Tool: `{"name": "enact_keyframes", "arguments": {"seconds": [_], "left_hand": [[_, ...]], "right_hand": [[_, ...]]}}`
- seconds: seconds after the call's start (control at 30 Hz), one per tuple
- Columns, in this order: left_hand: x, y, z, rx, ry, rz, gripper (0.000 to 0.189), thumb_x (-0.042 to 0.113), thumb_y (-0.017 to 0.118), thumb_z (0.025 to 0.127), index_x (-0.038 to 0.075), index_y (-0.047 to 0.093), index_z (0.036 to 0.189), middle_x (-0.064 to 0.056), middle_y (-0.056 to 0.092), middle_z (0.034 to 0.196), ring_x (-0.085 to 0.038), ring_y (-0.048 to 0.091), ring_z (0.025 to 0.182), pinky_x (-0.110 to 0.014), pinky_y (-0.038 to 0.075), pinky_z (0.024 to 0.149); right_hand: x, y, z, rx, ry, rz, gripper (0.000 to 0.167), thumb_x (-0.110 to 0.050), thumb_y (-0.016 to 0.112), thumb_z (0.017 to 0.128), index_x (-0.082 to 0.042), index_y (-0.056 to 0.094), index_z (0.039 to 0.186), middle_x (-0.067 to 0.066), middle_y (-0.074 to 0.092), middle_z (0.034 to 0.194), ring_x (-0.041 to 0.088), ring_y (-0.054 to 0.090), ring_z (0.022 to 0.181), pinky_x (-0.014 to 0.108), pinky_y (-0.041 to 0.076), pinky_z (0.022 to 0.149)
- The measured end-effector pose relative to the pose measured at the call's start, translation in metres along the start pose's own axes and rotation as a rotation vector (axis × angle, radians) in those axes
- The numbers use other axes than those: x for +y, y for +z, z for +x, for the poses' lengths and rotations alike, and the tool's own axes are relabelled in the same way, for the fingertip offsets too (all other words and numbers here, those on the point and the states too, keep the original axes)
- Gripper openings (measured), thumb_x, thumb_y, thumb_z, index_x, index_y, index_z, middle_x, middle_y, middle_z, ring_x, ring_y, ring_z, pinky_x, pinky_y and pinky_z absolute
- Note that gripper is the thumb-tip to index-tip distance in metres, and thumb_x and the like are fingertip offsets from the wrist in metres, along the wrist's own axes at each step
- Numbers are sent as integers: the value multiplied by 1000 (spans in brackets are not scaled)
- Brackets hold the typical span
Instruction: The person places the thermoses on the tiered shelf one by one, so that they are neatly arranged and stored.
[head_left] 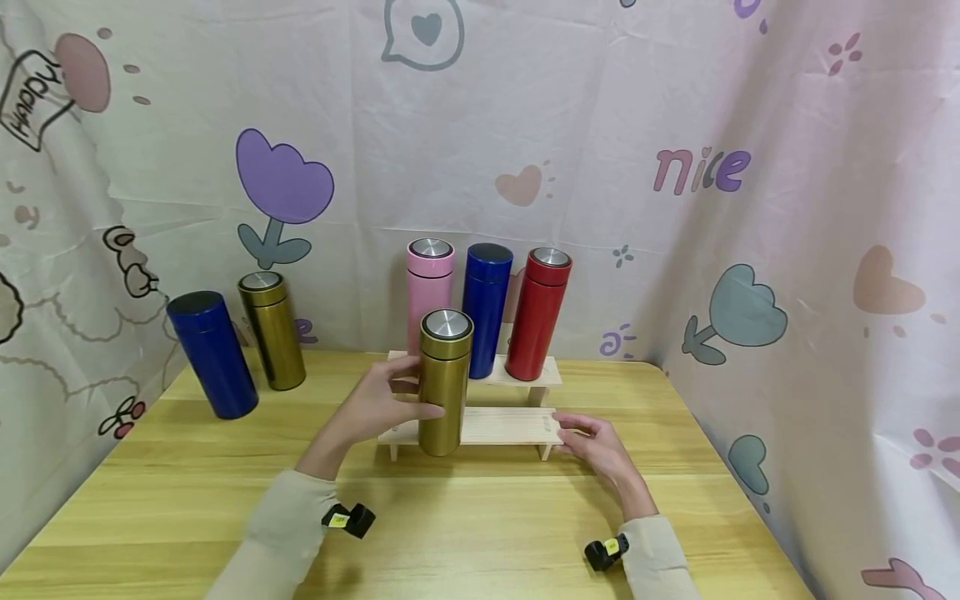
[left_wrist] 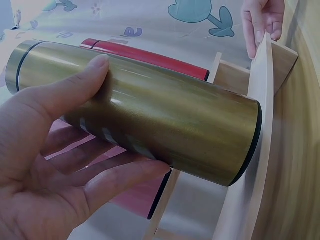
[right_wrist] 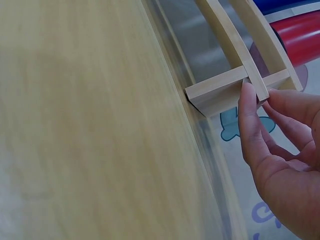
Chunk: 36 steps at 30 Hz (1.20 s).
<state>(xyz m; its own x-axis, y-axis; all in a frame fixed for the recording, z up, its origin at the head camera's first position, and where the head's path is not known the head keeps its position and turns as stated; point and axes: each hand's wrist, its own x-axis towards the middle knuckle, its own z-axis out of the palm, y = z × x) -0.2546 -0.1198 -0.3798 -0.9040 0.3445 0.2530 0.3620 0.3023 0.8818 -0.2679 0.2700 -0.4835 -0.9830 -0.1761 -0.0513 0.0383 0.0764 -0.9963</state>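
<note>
In the head view my left hand grips a gold thermos bottle, which stands upright at the left part of the lower step of a light wooden rack. The left wrist view has the thumb on one side of the gold bottle and the fingers curled round the other. Whether its base touches the step I cannot tell. My right hand pinches the right end of that lower step, thumb and fingertips on the board's edge. On the upper step stand pink, blue and red bottles.
Left on the wooden table stand another blue bottle and another gold bottle. A patterned curtain hangs behind the table and along both sides. Each wrist wears a small black camera.
</note>
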Motion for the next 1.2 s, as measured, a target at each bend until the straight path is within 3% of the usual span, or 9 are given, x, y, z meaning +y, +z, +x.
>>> {"name": "enact_keyframes", "arguments": {"seconds": [0.2,0.5,1.2], "left_hand": [[1,6,2,2,28,7,71,20,92,78,4,61,139,-17,68,130,-34,71,111,-45,61,97],[2,9,1,6,24,9,71,21,91,79,1,60,140,-20,67,131,-34,71,113,-51,60,99],[7,21,8,3,19,-1,76,22,91,80,0,56,144,-23,65,135,-37,71,114,-48,60,99]], "right_hand": [[1,-1,-1,-4,1,-4,47,2,62,99,11,51,144,19,58,134,13,71,99,30,62,94],[1,0,-1,-14,-16,-2,49,0,64,99,13,50,144,18,60,131,12,71,99,30,62,94],[0,0,-1,-5,7,9,48,1,64,99,12,51,143,18,60,129,13,71,99,27,62,91]]}}
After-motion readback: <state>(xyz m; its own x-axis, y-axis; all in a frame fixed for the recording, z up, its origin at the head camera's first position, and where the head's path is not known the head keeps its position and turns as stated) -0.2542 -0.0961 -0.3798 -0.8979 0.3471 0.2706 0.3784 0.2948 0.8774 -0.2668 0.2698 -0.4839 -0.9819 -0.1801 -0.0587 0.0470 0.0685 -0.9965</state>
